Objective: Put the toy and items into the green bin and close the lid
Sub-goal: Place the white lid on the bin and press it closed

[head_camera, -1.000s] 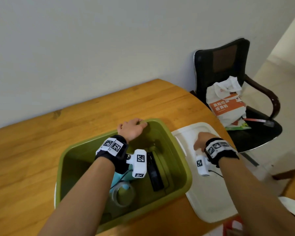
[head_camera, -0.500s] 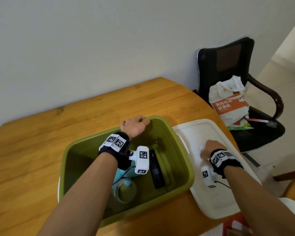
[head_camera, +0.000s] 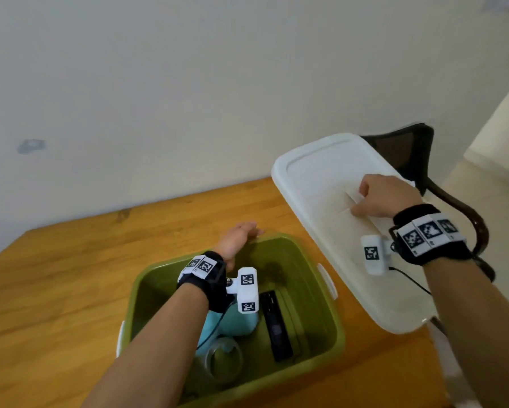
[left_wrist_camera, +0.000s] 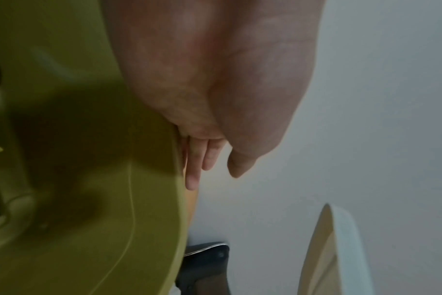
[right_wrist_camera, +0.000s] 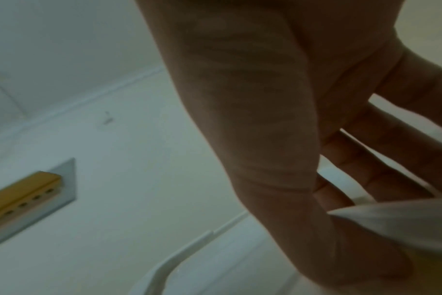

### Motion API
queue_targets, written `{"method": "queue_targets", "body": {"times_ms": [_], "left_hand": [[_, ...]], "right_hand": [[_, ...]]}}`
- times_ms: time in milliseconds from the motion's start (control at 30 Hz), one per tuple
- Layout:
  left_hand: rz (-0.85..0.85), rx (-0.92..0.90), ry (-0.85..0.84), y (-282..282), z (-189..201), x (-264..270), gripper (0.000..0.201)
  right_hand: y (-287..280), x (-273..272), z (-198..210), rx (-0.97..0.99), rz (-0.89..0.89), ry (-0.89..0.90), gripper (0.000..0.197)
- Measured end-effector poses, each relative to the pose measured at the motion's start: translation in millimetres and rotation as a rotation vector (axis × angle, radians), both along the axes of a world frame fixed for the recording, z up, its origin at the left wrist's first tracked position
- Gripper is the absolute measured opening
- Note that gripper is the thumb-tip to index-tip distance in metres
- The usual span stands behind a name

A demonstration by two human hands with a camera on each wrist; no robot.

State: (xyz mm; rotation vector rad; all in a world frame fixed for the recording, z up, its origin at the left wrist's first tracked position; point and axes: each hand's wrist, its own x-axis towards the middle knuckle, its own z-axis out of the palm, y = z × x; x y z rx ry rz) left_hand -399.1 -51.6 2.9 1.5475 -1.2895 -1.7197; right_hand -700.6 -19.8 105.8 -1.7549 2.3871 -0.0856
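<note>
Two hands of mine show in the head view: my left hand (head_camera: 238,238) rests on the far rim of the green bin (head_camera: 326,316), fingers reaching over the edge, while my right hand (head_camera: 387,198) grips the handle on top of the white lid (head_camera: 321,184), fingers curled round it, holding the lid tilted in the air to the right of the bin and above the desk (head_camera: 56,284). Inside the bin lie a light blue toy (head_camera: 238,323), a clear roll of tape (head_camera: 222,360) nearer to me, and a black rectangular device (head_camera: 276,325) to the right of them, all below my left wrist. A black chair (head_camera: 418,154) stands behind the lid. From the left wrist, my palm lies against the bin's upper edge (left_wrist_camera: 88,179), my fingers (left_wrist_camera: 193,175) straight and pointing past the rim, and the lid's edge (left_wrist_camera: 341,249) shows well to the right. From the right wrist, my fingers (right_wrist_camera: 366,159) curl round the white handle (right_wrist_camera: 404,219), with the lid's flat surface (right_wrist_camera: 139,159) spread beneath my palm.
</note>
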Motion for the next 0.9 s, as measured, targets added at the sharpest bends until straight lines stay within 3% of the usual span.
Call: {"method": "queue_targets", "body": {"times_ms": [200, 333, 400, 533, 633, 767, 900], "left_hand": [[0.178, -0.002, 0.305, -0.1, 32.2, 60.1, 0.036], [0.334, 0.009, 0.527, 3.8, 53.9, 130.6, 0.037], [0.420, -0.001, 0.550, 12.4, 63.8, 170.1, 0.039], [0.535, 0.016, 0.436, 31.4, 69.3, 231.8, 0.032], [0.545, 0.063, 0.269, 45.7, 60.1, 251.7, 0.039], [0.509, 0.134, 0.086, 71.2, 41.0, 239.7, 0.048], [0.514, 0.210, 0.112, 95.9, 18.5, 219.3, 0.050]], "right_hand": [[3.6, 81.8, 40.6, -0.040, 0.233, 0.012, 0.032], [8.7, 135.6, 30.6, -0.028, 0.391, 0.016, 0.034], [10.1, 160.6, 21.4, 0.009, 0.480, 0.027, 0.035], [16.7, 202.5, 3.2, 0.070, 0.622, 0.085, 0.035], [23.6, 228.5, -9.5, 0.124, 0.706, 0.134, 0.034], [33.5, 253.0, -25.9, 0.192, 0.783, 0.196, 0.028], [45.2, 266.2, -40.1, 0.246, 0.833, 0.220, 0.027]]}}
